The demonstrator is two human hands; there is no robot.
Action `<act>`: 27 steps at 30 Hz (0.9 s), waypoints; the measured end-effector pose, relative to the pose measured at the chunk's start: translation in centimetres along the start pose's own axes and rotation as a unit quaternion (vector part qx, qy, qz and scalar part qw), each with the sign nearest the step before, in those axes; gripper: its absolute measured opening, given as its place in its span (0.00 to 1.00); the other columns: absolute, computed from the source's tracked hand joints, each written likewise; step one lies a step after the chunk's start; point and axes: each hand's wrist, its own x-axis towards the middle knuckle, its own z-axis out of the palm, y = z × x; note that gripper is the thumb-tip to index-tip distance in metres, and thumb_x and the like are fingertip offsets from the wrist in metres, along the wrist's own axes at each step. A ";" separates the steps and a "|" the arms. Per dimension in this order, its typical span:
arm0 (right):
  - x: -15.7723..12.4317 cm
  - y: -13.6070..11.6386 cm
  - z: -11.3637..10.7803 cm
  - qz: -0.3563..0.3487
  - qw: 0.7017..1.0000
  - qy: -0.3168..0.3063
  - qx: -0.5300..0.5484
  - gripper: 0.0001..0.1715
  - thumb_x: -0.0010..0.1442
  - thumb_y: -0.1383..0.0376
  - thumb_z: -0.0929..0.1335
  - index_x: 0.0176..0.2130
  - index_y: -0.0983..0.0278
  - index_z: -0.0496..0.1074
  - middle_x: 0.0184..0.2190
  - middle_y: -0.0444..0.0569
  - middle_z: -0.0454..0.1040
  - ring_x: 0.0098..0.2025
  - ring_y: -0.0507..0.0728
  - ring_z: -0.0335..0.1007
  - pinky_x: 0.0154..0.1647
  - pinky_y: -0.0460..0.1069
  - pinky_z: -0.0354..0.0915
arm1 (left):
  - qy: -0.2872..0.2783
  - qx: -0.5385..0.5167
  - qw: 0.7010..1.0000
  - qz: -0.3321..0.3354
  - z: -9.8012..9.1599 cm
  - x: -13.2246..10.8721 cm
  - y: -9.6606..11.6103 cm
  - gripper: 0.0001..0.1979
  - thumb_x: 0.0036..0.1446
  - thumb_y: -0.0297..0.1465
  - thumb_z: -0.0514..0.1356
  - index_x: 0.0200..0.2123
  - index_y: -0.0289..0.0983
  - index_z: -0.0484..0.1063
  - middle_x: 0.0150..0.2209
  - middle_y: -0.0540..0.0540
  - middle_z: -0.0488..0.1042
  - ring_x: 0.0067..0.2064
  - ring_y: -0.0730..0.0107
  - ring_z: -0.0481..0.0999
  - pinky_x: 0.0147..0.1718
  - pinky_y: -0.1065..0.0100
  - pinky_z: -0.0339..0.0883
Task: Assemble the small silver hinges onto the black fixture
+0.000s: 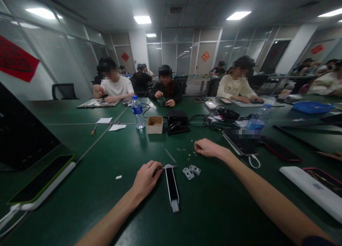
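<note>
My left hand [145, 178] is closed in a pinch round a thin screwdriver [168, 166], its tip at the top end of a narrow black and white device [172, 187] lying on the green table [107, 189]. My right hand [207, 148] reaches further out, fingers curled down over several tiny screws [191, 154] scattered on the table; what its fingertips hold is hidden. Two small grey metal brackets [191, 171] lie between the hands, just right of the device.
A water bottle [138, 112], a small cardboard box [155, 124], a black unit with cables [177, 121] stand beyond. Phones lie at left [40, 183] and right [240, 142]. A white power bank [312, 190] is at right. Several people sit at the far side.
</note>
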 end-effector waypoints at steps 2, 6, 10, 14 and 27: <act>-0.4 -1.0 -0.2 -0.033 0.999 0.016 0.019 0.08 0.56 0.67 0.64 0.36 0.65 0.72 0.34 0.49 0.74 0.34 0.54 0.68 0.34 0.45 0.60 | 0.005 0.001 1.000 0.000 -0.1 0.0 0.1 0.07 0.60 0.31 0.53 0.39 0.39 0.70 0.38 0.46 0.73 0.35 0.66 0.72 0.35 0.66 0.66; -1.4 -4.7 0.1 -0.122 0.988 0.041 0.089 0.10 0.58 0.65 0.64 0.38 0.65 0.72 0.34 0.48 0.73 0.33 0.53 0.68 0.33 0.46 0.61 | 0.033 -0.002 0.999 0.027 -0.3 -0.1 0.5 0.08 0.61 0.33 0.53 0.39 0.38 0.70 0.39 0.45 0.73 0.36 0.65 0.72 0.36 0.64 0.66; -2.6 -8.9 1.4 -0.192 0.963 0.039 0.187 0.10 0.60 0.63 0.64 0.39 0.64 0.73 0.37 0.46 0.73 0.36 0.53 0.68 0.36 0.47 0.63 | 0.056 -0.016 0.995 0.084 -0.4 -0.4 0.9 0.09 0.61 0.34 0.53 0.40 0.38 0.70 0.39 0.45 0.73 0.38 0.65 0.72 0.38 0.64 0.66; -3.2 -11.5 2.9 -0.216 0.935 0.034 0.280 0.08 0.59 0.63 0.66 0.39 0.63 0.72 0.36 0.45 0.73 0.37 0.52 0.68 0.38 0.47 0.64 | 0.087 -0.022 0.986 0.140 -0.2 -0.5 0.8 0.09 0.62 0.34 0.54 0.42 0.38 0.70 0.39 0.45 0.75 0.39 0.66 0.73 0.39 0.66 0.66; -2.9 -11.6 4.0 -0.197 0.916 0.039 0.348 0.11 0.57 0.61 0.68 0.40 0.64 0.68 0.38 0.46 0.71 0.37 0.52 0.67 0.36 0.47 0.65 | 0.106 -0.014 0.978 0.181 -0.1 -0.2 0.0 0.09 0.63 0.33 0.53 0.42 0.38 0.72 0.36 0.45 0.77 0.36 0.70 0.75 0.36 0.68 0.64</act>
